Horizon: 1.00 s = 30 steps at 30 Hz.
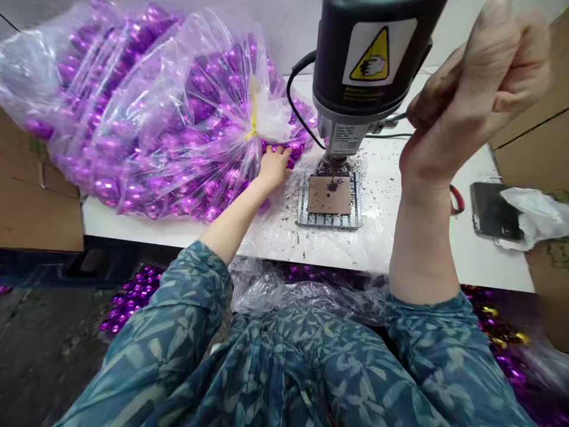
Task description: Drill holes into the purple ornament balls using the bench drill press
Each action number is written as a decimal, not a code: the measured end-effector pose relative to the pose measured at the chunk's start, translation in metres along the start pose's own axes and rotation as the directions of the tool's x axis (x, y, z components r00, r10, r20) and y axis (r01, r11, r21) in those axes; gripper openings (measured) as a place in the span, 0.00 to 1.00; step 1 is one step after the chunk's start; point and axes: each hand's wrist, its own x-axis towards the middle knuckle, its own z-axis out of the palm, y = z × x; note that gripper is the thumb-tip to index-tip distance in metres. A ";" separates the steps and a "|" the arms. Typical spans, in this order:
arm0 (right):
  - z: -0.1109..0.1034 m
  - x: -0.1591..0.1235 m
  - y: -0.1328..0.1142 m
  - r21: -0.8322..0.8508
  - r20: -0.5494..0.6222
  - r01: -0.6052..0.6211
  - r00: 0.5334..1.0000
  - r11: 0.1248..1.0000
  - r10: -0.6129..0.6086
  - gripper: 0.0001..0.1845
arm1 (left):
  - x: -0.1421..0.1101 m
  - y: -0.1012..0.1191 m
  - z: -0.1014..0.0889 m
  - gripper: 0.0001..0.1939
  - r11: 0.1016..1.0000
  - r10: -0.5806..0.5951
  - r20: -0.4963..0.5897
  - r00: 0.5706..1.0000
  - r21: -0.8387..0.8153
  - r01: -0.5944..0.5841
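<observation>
Toward the middle, my left hand (274, 166) reaches onto shiny purple balls (296, 145) beside the tied neck of a big clear plastic bag (178, 118). Its fingers are slightly apart and rest on the balls; the fingertips are partly hidden. Raised at the upper right, my right hand (480, 89) is closed round the end of the lever (395, 120) of a black drill press (342, 83). Under the drill head, a brown square plate (329, 201) with a small dark hole lies on a slotted metal base (329, 222). Dark purple shavings are scattered around it.
Cardboard boxes (40, 190) flank the white table (489, 261). On the right lie a dark phone-like object (493, 207), crumpled white tissue (544, 213) and a red-handled tool (457, 200). A black cable (291, 89) hangs by the drill. More purple balls (133, 299) sit below the table edge.
</observation>
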 end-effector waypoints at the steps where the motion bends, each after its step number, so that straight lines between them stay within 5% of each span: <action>1: 0.000 0.000 0.000 0.002 -0.003 -0.001 1.000 1.000 0.001 0.28 | 0.002 -0.003 0.002 0.31 1.000 0.025 -0.023 0.999 -0.017 -0.026; 5: -0.002 0.002 0.002 0.017 0.003 0.023 1.000 1.000 -0.023 0.28 | -0.001 -0.014 0.005 0.24 0.929 0.038 -0.220 0.975 -0.351 -0.115; 8: -0.003 0.001 0.002 0.026 0.015 0.039 0.999 0.999 -0.039 0.27 | -0.023 -0.014 -0.001 0.24 0.612 -0.070 -0.334 0.940 -0.758 -0.224; 11: -0.002 0.000 0.000 0.017 0.027 0.014 1.000 1.000 -0.014 0.26 | -0.053 0.001 -0.001 0.23 0.218 -0.040 -0.220 0.975 -0.954 -0.206; 14: -0.002 -0.001 0.001 0.015 0.021 0.026 0.999 1.000 -0.026 0.26 | -0.072 0.020 0.010 0.25 0.039 0.046 -0.084 0.995 -0.996 -0.086; 21: -0.003 -0.003 0.003 0.017 -0.016 0.018 1.000 1.000 -0.018 0.25 | -0.066 0.046 0.052 0.33 0.091 0.039 -0.069 0.997 -0.993 -0.072; 30: 0.000 -0.003 0.002 0.046 -0.029 0.023 0.999 0.999 -0.022 0.25 | -0.052 0.060 0.068 0.30 0.276 0.010 -0.174 0.985 -0.946 -0.170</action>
